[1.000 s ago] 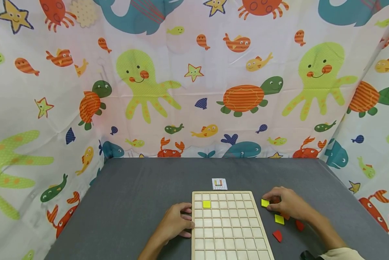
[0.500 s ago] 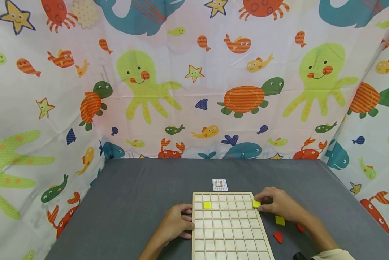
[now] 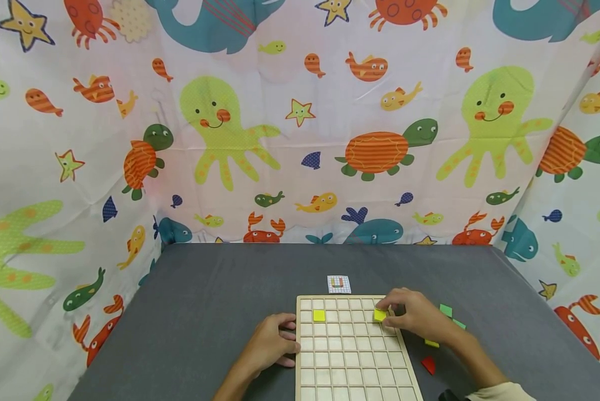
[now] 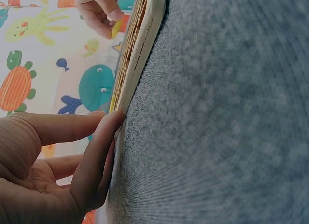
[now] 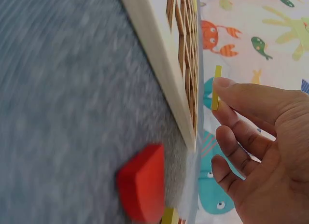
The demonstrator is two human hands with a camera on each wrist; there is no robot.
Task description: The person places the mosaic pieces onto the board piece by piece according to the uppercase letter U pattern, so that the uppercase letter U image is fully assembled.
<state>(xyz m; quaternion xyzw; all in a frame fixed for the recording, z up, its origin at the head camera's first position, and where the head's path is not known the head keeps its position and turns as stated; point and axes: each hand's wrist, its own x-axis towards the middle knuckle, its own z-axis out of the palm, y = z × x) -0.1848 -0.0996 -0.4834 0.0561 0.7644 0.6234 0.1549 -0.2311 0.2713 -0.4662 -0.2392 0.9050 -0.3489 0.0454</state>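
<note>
A wooden grid board [image 3: 351, 361] lies on the grey table, with one yellow square tile [image 3: 319, 316] in a cell near its upper left. My left hand [image 3: 271, 343] rests its fingertips against the board's left edge, as the left wrist view also shows. My right hand [image 3: 417, 315] is over the board's upper right side, pinching another yellow square tile [image 3: 379, 316] between thumb and fingers. Seen from the right wrist, this held tile [image 5: 217, 88] is on edge, raised above the board's frame.
Right of the board lie green pieces [image 3: 445, 310], a yellow tile [image 3: 432, 343] partly hidden by my right forearm, and a red piece with a curved side [image 3: 428, 365]. A small pattern card [image 3: 338, 284] sits behind the board. A printed sea-animal curtain [image 3: 300, 167] surrounds the table.
My right hand has carried the yellow tile leftward from the loose pieces to over the board's upper right. Green pieces have come into sight behind it. My left hand stays put.
</note>
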